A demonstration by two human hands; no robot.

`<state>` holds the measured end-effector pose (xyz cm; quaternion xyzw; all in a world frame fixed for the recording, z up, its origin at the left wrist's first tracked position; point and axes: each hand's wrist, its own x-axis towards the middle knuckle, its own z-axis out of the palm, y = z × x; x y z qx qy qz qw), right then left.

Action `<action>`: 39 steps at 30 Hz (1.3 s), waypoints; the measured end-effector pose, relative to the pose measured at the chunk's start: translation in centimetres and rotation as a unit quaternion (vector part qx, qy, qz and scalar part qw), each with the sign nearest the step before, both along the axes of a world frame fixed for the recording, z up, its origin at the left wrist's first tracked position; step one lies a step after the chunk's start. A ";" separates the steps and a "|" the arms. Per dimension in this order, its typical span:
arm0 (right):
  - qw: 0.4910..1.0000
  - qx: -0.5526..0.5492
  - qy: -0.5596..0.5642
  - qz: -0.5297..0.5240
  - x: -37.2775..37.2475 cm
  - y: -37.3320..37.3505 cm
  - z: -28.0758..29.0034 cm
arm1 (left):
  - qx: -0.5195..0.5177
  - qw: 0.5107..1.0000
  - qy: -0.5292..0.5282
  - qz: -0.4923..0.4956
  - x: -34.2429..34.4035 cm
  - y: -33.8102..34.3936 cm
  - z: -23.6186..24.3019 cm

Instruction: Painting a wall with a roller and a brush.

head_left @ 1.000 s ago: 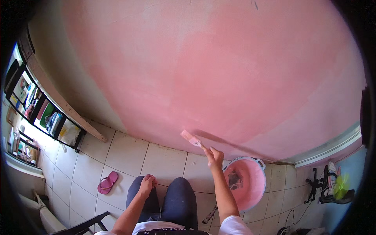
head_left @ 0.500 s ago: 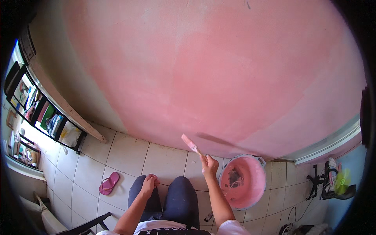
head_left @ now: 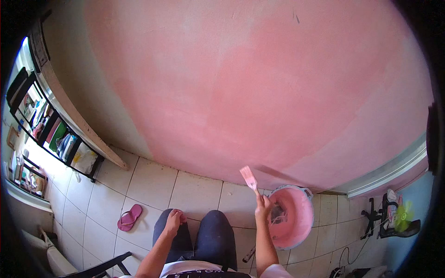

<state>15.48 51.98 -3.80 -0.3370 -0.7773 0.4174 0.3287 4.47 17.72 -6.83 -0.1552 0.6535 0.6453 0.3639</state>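
My right hand (head_left: 263, 207) is closed around the handle of a paintbrush (head_left: 248, 176). The bristles, coated in pink, point up and to the left in front of the wall's lower edge. Beside this hand stands a round tub (head_left: 303, 217), its inside smeared with pink paint. A dark patch and thin wire-like parts show in the tub, partly behind my forearm. My left hand (head_left: 174, 220) rests on my left knee, fingers curled together and tinged pink; whether they hold anything is hidden. Ahead rises the wall (head_left: 222, 102), with deeper pink over its middle and paler areas at the sides.
A purple flip-flop (head_left: 129, 217) lies on the tiled floor (head_left: 194, 192) at left. A black shelf rack (head_left: 53, 127) holding various items stands far left. On the right are a fan with yellow-green blades (head_left: 404, 216) and a cable. A dark handle (head_left: 249, 255) lies near the tub.
My right hand has moved right and slightly down with the paintbrush, closer to the tub, and the brush's broad side has turned into view. My left hand remains on the knee.
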 end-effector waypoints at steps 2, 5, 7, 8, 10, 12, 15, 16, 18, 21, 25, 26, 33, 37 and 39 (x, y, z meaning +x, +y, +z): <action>0.999 0.039 -0.013 -0.003 4.0 0.2 -0.7 | 0.003 1.000 -0.003 -0.001 -0.1 -0.4 -0.2; 0.994 0.080 -0.011 -0.073 10.6 0.7 -3.4 | 0.005 1.000 0.004 -0.020 0.1 0.2 -0.1; 0.978 0.103 -0.012 -0.183 13.9 0.3 -4.4 | 0.000 0.999 0.017 -0.034 0.1 0.6 0.3; 0.986 -0.049 0.006 -0.157 11.9 -3.4 1.1 | -0.004 1.000 0.014 -0.011 0.1 -1.0 -0.2; 0.969 0.081 -0.023 -0.231 16.3 -2.1 0.2 | 0.017 0.999 0.016 -0.026 0.4 0.6 0.8; 0.951 0.118 -0.105 -0.266 19.0 -1.8 0.0 | 0.039 0.998 0.034 -0.046 1.0 1.7 2.1; 0.892 0.135 -0.264 -0.340 21.3 -1.4 0.0 | 0.062 0.995 0.044 -0.064 1.6 2.1 2.7; 0.891 0.132 -0.262 -0.345 22.1 -1.1 -0.4 | 0.062 0.995 0.048 -0.070 1.9 2.1 2.7; 0.899 0.076 -0.280 -0.327 23.5 0.0 -2.0 | 0.060 0.993 0.062 -0.076 2.5 2.0 3.0; 0.869 0.169 -0.348 -0.308 28.1 3.4 -7.4 | 0.076 0.990 0.064 -0.103 4.1 3.0 2.9; 0.822 0.172 -0.491 -0.232 23.7 1.2 -7.2 | 0.044 0.994 0.061 -0.086 5.0 0.0 3.1; 0.820 0.173 -0.492 -0.237 24.1 1.2 -7.6 | 0.044 0.993 0.065 -0.090 5.2 -0.3 2.9; 0.821 0.250 -0.485 -0.169 24.6 0.9 -9.6 | 0.034 0.993 0.066 -0.091 5.3 -1.8 2.6; 0.857 0.262 -0.416 -0.156 24.5 1.1 -9.5 | 0.015 0.992 0.075 -0.097 5.0 -1.5 2.6; 0.850 0.295 -0.408 -0.153 25.4 1.5 -10.1 | 0.035 0.990 0.079 -0.108 5.2 -0.7 2.6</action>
